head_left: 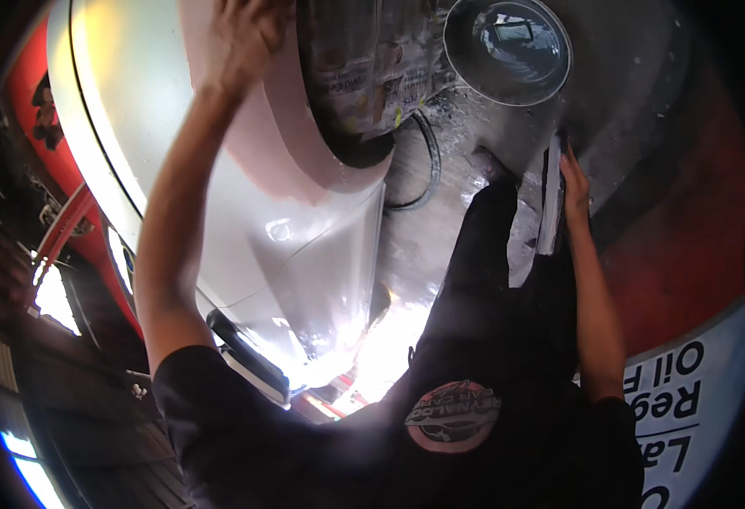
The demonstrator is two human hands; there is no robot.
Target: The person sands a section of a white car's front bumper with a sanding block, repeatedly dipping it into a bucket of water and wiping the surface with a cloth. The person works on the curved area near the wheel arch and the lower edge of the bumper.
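My left hand (pixel 245 34) reaches to the top of the view and presses on the pink primed band (pixel 292 127) around the wheel arch of a silver car (pixel 304 254). Its fingers are bent against the panel, and whatever lies under them is hidden. The wheel inside the arch is covered with newspaper (pixel 372 68). My right hand (pixel 574 182) hangs by my side and grips a thin flat grey-white sheet (pixel 549 208) by its edge, over the wet floor.
A round metal bucket (pixel 508 51) with water stands on the wet concrete floor (pixel 440 220) beyond the wheel. A black hose (pixel 430 165) loops beside the tyre. A white printed banner (pixel 686 416) lies at the lower right. Red bodywork (pixel 33 102) is at the left.
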